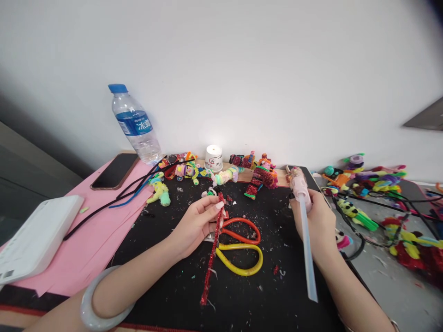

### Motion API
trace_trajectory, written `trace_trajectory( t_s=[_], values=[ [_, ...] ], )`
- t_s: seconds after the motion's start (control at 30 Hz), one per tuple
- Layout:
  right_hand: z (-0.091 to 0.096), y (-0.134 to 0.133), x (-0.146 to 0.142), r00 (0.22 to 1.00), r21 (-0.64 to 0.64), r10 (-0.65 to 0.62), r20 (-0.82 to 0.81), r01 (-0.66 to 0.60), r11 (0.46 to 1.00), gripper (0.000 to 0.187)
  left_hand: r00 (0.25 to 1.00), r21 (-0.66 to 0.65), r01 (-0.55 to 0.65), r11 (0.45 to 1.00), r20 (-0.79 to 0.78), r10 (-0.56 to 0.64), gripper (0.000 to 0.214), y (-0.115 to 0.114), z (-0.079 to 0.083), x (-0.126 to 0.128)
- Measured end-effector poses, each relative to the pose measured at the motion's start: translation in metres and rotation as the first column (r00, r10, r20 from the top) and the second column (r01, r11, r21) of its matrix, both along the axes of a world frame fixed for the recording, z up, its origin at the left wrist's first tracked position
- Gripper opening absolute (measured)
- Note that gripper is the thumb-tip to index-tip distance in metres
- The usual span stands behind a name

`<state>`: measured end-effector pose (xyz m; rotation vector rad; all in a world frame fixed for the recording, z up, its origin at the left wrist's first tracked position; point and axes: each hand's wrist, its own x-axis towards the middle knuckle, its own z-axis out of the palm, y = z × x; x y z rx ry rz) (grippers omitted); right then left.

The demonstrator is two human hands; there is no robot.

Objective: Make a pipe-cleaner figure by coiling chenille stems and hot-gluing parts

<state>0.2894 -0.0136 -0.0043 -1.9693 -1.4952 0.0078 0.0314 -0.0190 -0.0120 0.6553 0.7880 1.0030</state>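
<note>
We count one red, glittery pipe-cleaner strip [209, 272], pinched in the left hand [198, 221] over the black mat [166, 286]; long axis near–far, near end leaning left. One pale-pink glue gun [299, 185], grasped in the right hand [319, 221]; its single translucent glue stick [308, 253] points near, slightly right. One pair of scissors [242, 273], red and yellow handles right of strip.

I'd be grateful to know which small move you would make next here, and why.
I would probably bring the glue gun across toward the upper end of the red strip. The right hand holds the gun, a glue stick jutting from its back, and the left hand pinches the strip near that end, yet the two are apart.
</note>
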Motion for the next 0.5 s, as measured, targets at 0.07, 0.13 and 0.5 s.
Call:
trace_trajectory(
  t_s=[0.07,0.13,0.5],
  values=[
    [0.001,-0.002,-0.001,0.997,0.034,0.038,-0.060,-0.036,0.999,0.036,1.000,-0.004,0.003,1.000,-0.012,-0.003,0.017,0.000,-0.001,0.000],
    [0.000,-0.006,-0.003,0.984,0.063,0.141,-0.107,-0.135,0.989,0.034,1.000,-0.004,0.007,1.000,-0.024,-0.007,0.016,0.000,-0.001,0.000],
    [-0.015,-0.018,-0.021,0.540,0.111,0.654,-0.530,-0.720,0.685,0.031,1.000,0.022,-0.016,1.000,-0.021,0.016,0.029,-0.003,0.000,0.002]
  ],
)
